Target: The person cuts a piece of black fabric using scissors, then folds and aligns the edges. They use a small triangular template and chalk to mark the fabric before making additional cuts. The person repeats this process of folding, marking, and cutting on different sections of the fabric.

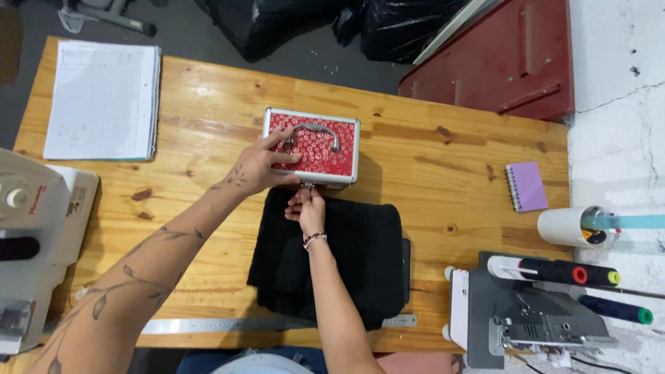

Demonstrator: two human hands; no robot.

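**Small red case steadied and worked at its front latch**

Nearest the person, a metal ruler (pixel 277 323) is laid along the table edge, just below the forearms. Above it, under the right wrist, a folded black cloth (pixel 332 260) is spread on the wooden table (pixel 429 152).

The right hand (pixel 308 210) is held over the far edge of that cloth, its fingers pinched narrowly at the small metal latch (pixel 307 185) on the front of the case; whether the latch is actually gripped cannot be told. A beaded bracelet (pixel 314 239) is worn at this wrist.

Just beyond the right hand, touching the cloth's far edge, the small red floral case with silver trim (pixel 313 147) is set flat on the table, lid closed, its metal handle (pixel 315 133) lying on top. The left hand (pixel 262 166) is spread wide and pressed on the lid, fingers extended toward the handle.

Well to the left of the left hand, a white sewing machine (pixel 38 235) is seen, and beyond it a spiral notebook of ruled sheets (pixel 102 100). Well to the right of the right hand, a serger with thread cones (pixel 540 305), a white cup (pixel 571 226) and a small purple notepad (pixel 526 185) are placed.
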